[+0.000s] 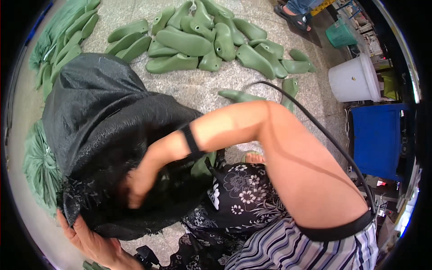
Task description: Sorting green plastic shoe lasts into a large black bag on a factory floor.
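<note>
A large black woven sack [108,103] lies before me, its frayed mouth turned toward me. At the lower left, my left hand [90,238] is closed on the frayed rim, holding it up. My right hand [137,184] reaches into the dark mouth. Its fingers are smeared by motion and partly lost in shadow, so what they touch cannot be made out. Close to my right wrist, a green shoe last [202,166] shows at the sack's right side.
Beyond the sack, several green shoe lasts [184,42] lie heaped on the speckled floor [121,11]. Green bags [40,166] line the left. A white bucket [353,81], a blue panel [377,139] and a green basket [340,33] stand right. Another person's sandalled foot [294,18] is at the top.
</note>
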A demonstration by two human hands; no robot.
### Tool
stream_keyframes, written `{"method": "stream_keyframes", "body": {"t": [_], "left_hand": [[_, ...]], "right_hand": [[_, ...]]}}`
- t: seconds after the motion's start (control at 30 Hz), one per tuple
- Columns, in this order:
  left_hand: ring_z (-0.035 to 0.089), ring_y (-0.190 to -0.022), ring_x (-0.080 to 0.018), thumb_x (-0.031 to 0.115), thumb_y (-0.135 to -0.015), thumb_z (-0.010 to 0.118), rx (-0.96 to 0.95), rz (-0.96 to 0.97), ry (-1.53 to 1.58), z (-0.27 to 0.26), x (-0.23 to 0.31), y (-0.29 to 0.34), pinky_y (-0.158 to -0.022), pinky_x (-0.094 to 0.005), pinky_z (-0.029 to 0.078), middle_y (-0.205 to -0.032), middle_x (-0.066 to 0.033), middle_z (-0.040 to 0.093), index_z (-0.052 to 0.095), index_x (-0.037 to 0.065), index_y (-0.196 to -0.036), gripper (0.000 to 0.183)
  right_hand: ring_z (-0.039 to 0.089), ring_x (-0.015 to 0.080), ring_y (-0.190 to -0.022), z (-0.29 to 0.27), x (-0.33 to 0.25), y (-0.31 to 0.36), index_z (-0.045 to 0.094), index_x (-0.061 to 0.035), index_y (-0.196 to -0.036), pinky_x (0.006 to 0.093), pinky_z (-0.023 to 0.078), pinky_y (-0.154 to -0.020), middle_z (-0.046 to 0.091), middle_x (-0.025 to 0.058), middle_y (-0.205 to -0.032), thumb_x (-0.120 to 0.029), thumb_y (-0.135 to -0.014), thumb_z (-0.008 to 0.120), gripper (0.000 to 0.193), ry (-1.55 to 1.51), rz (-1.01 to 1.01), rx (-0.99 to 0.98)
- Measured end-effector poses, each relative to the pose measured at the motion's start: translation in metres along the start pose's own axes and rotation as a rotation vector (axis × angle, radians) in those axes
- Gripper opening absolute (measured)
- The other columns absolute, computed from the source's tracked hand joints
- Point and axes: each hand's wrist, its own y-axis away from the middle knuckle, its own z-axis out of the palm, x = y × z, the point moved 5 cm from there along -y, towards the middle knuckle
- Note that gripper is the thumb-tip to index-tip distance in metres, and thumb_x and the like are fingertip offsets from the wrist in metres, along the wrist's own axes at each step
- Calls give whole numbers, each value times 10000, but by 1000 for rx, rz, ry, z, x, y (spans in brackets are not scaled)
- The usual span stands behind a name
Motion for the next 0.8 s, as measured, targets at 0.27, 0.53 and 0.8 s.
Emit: {"method": "stream_keyframes", "body": {"t": [0.27, 0.53, 0.8], "left_hand": [[573, -1018, -235, 65, -921, 434, -129, -19, 31, 28, -19, -15, -887, -332, 464, -1161, -164, 559, 472, -42, -1233, 332], [613, -925, -221, -26, -818, 525, -264, -19, 206, 36, -2, -14, -849, -317, 491, -1062, -138, 609, 514, -41, -1170, 352], [605, -867, -151, 4, -846, 524, -96, -88, 190, 33, -22, -25, -789, -263, 472, -1008, -90, 625, 534, -19, -1158, 313]], "right_hand": [[499, 349, -1097, -24, 65, 284, 368, -2, -1299, 410, 397, -935, 516, 216, -1170, -237, -738, 705, 695, 1266, 542, 1451], [504, 345, -1082, -19, 99, 303, 348, -16, -1283, 380, 401, -915, 521, 231, -1131, -271, -592, 743, 836, 518, 835, 1542], [455, 221, -1161, 16, -10, 125, 358, 39, -1335, 333, 361, -982, 472, 157, -1289, -315, -687, 635, 788, -205, 143, 384]]}}
